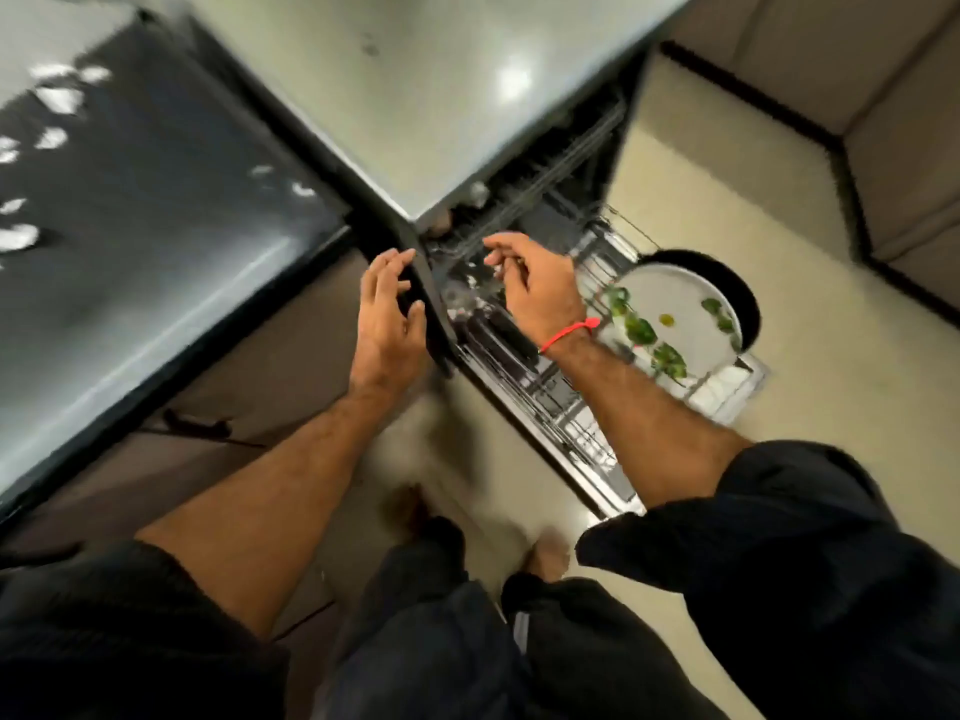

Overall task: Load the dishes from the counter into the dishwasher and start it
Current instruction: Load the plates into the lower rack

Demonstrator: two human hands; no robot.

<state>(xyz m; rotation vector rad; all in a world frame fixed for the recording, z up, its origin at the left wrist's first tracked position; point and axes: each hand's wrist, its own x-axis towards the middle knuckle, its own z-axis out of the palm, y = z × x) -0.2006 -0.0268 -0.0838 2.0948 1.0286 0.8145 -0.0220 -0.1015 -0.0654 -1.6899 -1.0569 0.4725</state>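
The dishwasher (524, 200) stands open under a grey top, and the whole view is tilted and blurred. Its lower wire rack (582, 433) is pulled out over the floor. It holds a white plate with green leaf prints (680, 298) and a black round dish (748, 304) behind it. A higher rack (470, 298) carries what looks like clear glassware. My left hand (387, 309) touches a dark panel edge (439, 335) beside the racks, fingers fairly straight. My right hand (530, 283), a red thread on its wrist, hovers over the higher rack with loosely curled fingers and nothing visible in it.
A glossy dark counter (130, 200) stretches to the left, with brown cabinet fronts (270, 366) below it. The pale floor (727, 189) runs to the right up to beige cabinets (883, 122). My legs and bare feet (540, 558) stand right by the pulled-out rack.
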